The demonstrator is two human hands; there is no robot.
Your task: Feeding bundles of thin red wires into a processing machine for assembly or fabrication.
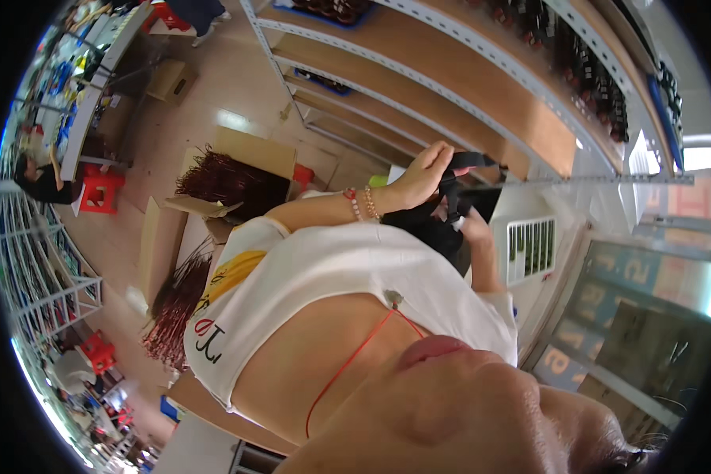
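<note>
In front of my chest, my left hand point(420, 180), with beaded bracelets at its wrist, has its fingers bent round a black strap point(472, 160). The strap runs down from there past a dark, bunched section. Just below and to the right, my right hand point(476, 229) is close against the lower part of this black strapping. Its fingers are partly hidden, and a small pale piece shows beside them. What lies behind the straps is too dark to make out.
Metal shelving point(419, 47) with wooden boards carries trays of dark parts. Open cardboard boxes point(253, 146) hold bundles of dark red wires point(221, 175). A red stool point(99, 189) and seated co-worker point(43, 182) are at a bench on the left. A white vented unit point(531, 246) is at right.
</note>
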